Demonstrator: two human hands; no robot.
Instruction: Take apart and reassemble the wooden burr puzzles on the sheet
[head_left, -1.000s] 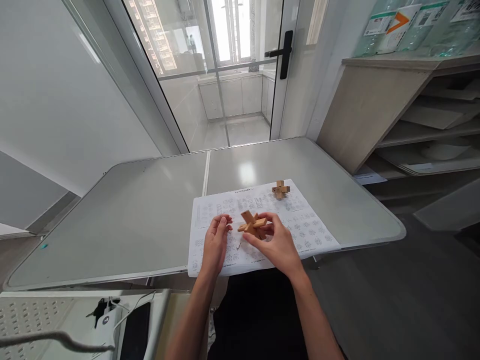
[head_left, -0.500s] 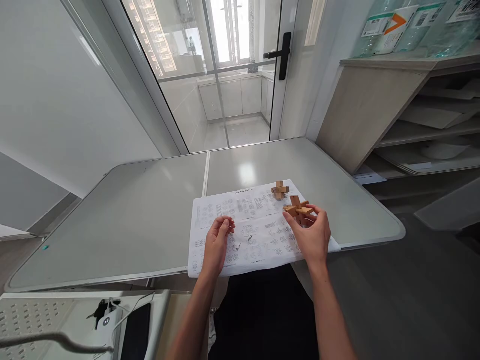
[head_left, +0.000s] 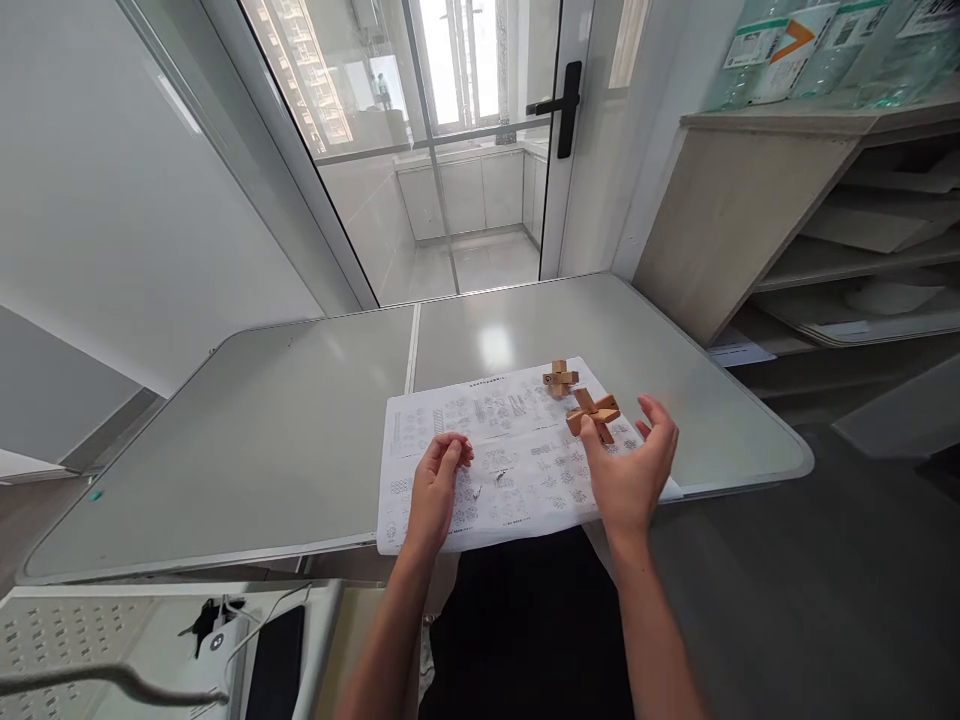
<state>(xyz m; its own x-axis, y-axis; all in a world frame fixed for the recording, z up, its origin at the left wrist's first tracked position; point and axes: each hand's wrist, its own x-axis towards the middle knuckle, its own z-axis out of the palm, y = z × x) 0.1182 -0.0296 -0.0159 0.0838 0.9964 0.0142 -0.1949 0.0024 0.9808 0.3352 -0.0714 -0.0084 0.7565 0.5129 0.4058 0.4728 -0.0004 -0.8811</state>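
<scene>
A wooden cross-shaped burr puzzle stands on the printed paper sheet near its right side. My right hand is just behind it with fingers spread, the thumb close to the puzzle's near side and nothing gripped. A second, smaller wooden burr puzzle sits at the sheet's far right corner. Near the sheet's left part, my left hand rests with its fingers loosely curled against the thumb, and I see nothing in it.
The sheet lies at the front edge of a grey folding table. A glass door is beyond it, wooden shelves to the right. At lower left, a white perforated stand carries cables and a phone.
My right hand carried the cross-shaped puzzle from the sheet's middle to its right side, set it down beside the smaller puzzle and opened. My left hand stayed put.
</scene>
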